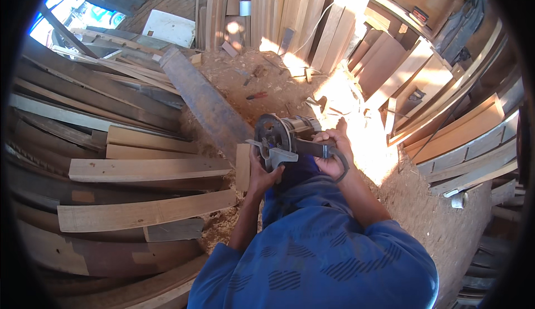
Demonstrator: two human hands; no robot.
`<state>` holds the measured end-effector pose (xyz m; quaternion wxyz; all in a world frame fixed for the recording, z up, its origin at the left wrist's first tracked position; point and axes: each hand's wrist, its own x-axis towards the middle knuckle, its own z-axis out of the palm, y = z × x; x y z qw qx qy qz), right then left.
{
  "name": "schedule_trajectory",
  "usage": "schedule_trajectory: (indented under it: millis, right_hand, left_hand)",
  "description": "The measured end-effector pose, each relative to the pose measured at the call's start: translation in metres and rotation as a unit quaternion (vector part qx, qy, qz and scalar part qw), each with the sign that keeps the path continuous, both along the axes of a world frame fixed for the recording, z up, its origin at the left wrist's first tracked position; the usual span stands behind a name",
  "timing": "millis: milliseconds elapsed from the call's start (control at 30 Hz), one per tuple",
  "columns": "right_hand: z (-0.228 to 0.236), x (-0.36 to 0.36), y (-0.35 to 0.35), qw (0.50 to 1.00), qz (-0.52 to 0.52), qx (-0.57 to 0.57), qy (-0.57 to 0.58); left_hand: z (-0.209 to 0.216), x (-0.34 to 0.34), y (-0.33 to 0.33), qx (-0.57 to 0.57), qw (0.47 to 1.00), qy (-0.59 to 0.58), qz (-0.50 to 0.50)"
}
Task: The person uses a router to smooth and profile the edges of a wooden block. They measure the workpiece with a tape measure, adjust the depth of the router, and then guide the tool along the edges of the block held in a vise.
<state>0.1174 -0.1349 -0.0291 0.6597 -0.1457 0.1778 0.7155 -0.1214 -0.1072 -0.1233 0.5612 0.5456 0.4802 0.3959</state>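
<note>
Between my hands, in front of my body, is a corded power tool, apparently a router (275,132), with a round dark base, a metallic motor body and a black cord curving from its rear. My left hand (261,175) is closed around the grey metal bracket (280,157) on its near side, thumb at the bracket's edge. My right hand (336,155) grips the tool's black rear part near the cord; some fingers are hidden behind it. A short pale wood block (243,167) stands next to my left hand. The tool's underside shows only partly.
Stacked boards (147,169) fill the left side. A long dusty plank (203,100) slants away from me. Red-handled pliers (257,95) lie on the sawdust-covered ground (284,101). Upright boards (267,13) line the back, more boards (462,130) the right. Bright sunlight washes out a patch on the right.
</note>
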Motion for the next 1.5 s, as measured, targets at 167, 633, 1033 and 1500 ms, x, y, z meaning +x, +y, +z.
schedule_trajectory:
  millis: [167, 633, 1033, 1500]
  right_hand:
    - [-0.003, 0.005, 0.003, 0.999, 0.046, 0.009, 0.019]
    - [-0.021, 0.013, 0.020, 0.995, 0.028, -0.072, 0.055]
    - [-0.024, 0.015, 0.025, 0.992, 0.030, -0.083, 0.090]
    - [-0.002, -0.015, 0.044, 0.997, 0.043, -0.057, 0.026]
  left_hand:
    - [0.032, 0.004, -0.007, -0.054, 0.997, -0.060, 0.000]
    - [0.017, 0.002, 0.009, -0.069, 0.997, -0.003, -0.020]
    - [-0.048, -0.105, -0.005, -0.085, 0.881, 0.466, 0.013]
    - [-0.045, -0.115, 0.002, -0.114, 0.963, 0.199, 0.144]
